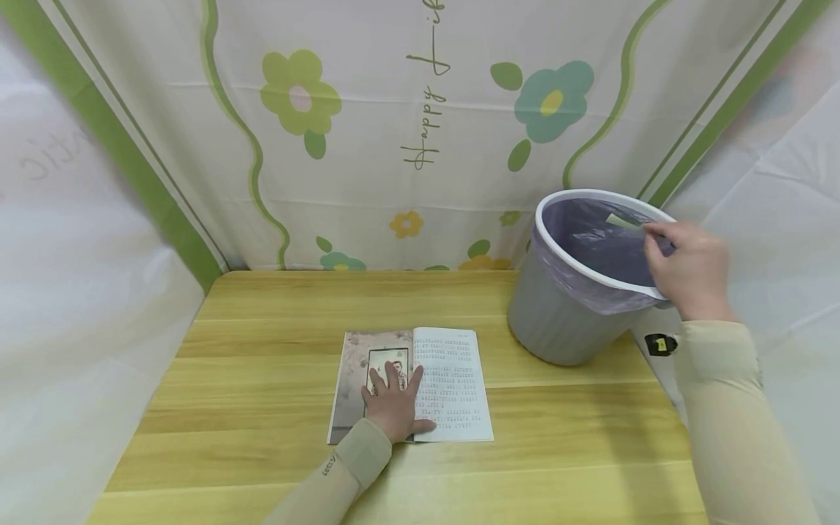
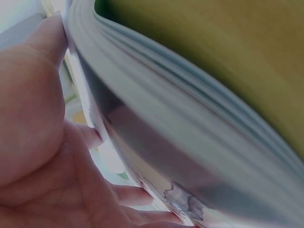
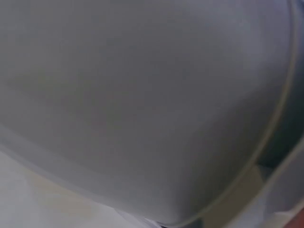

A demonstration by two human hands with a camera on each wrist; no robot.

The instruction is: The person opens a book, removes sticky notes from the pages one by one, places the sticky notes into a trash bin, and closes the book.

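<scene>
An open book lies on the table, a picture on its left page and print on its right. My left hand rests across its middle with fingers spread. In the left wrist view, that hand is against the pages, whose bottom edges curve past close up. Over the mouth of a grey bin, my right hand pinches a short pale green strip by one end. Grey bin wall fills most of the right wrist view, where the strip is hidden.
The bin stands at the table's back right, with a thin purple liner folded over its white rim. A small black object with a yellow label shows beside the right sleeve. Flowered cloth hangs behind the wooden table.
</scene>
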